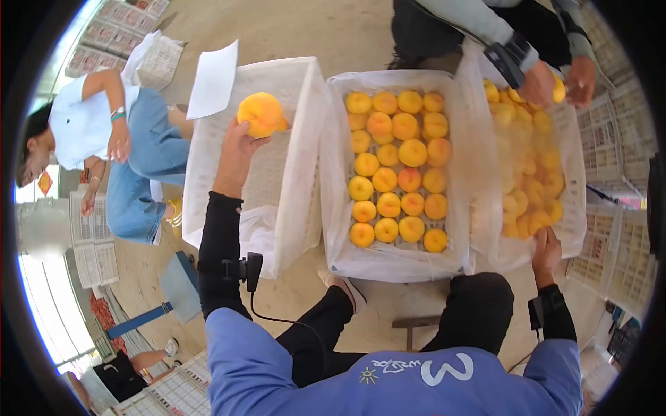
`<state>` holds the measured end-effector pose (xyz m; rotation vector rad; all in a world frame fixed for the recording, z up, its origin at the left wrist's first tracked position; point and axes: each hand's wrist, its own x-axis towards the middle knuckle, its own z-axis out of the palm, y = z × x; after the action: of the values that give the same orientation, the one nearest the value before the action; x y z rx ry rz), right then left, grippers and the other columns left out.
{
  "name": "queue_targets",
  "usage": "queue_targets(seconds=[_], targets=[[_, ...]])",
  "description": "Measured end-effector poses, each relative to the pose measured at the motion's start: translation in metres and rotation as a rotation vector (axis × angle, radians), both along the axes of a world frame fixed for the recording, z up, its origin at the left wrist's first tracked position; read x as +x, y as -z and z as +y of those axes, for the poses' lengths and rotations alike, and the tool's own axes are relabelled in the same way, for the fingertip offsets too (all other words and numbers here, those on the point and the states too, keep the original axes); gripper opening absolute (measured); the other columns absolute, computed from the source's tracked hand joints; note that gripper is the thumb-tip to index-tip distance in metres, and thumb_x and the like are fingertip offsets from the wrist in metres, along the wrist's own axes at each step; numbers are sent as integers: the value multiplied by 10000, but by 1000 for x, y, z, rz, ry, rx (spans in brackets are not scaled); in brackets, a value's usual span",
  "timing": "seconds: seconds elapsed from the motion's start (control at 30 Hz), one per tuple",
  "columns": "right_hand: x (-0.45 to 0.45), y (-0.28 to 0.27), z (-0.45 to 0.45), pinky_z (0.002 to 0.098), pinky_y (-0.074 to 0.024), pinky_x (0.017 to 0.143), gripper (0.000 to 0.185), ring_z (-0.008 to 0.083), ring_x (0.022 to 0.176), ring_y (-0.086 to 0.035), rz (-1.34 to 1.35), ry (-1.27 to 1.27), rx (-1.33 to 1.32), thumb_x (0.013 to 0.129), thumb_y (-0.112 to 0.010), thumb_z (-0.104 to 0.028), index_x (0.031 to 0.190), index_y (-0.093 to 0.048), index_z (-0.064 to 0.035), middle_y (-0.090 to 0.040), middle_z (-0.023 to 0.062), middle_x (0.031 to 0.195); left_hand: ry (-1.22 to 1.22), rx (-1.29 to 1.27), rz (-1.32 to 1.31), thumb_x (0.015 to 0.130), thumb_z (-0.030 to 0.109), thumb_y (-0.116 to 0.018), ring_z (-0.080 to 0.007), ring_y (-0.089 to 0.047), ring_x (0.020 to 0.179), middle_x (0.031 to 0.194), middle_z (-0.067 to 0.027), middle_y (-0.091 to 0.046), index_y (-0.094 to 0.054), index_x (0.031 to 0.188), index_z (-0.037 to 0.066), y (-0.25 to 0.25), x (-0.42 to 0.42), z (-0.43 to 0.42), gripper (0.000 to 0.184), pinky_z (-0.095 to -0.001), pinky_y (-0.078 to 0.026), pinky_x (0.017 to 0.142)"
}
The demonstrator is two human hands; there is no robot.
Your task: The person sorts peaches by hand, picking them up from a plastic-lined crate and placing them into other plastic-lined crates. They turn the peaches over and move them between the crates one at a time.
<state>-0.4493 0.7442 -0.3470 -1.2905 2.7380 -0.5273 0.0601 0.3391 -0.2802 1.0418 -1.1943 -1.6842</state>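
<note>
My left hand [238,158] holds up a large yellow peach [260,114] with an orange blush, above the white plastic crate [298,156] on the left. My right hand [547,253] is at the near edge of the right crate [572,239], fingers drawn together beside the yellow peaches [534,197] heaped there. What those fingers grip, if anything, is hidden. Between these two crates stands a middle crate [395,267], lined with white film, where peaches [413,152] lie in rows. Part of the right heap is veiled by translucent liner [485,163].
Across the right crate, another person's hands [538,84] handle a peach. A white sheet [214,80] lies over the left crate's far corner. Another person [90,125] is at the left. Stacked crates [614,132] line the right side. A blue stand [182,286] is at lower left.
</note>
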Motion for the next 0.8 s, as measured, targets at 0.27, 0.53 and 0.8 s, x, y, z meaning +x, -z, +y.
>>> queue_targets(seconds=[0.27,0.53,0.8], targets=[[11,-12,-7,455,-393,580,265,376,652,-537,118,2,-82,884,-510,-261,703,-557,-73,-587,137,668,157,224,-294,878,237,-589,-207,-625,899,1105,-117,-572,-437,1225,29,89,-139,82,432,-319,-530,764],[7,-11,-7,411,-391,596,226,325,623,-532,16,-22,-81,871,-499,-205,700,-563,-72,-581,102,657,-248,455,-164,879,230,-590,-176,-609,805,1029,-82,-566,-464,1195,36,206,-180,94,392,-278,-533,659],[5,-14,-8,390,-400,614,240,311,631,-540,-18,-63,-62,876,-472,-201,698,-559,-64,-603,79,680,32,329,-437,939,279,-507,-204,-624,715,1055,-103,-550,-416,1250,33,225,-180,80,406,-297,-538,600]])
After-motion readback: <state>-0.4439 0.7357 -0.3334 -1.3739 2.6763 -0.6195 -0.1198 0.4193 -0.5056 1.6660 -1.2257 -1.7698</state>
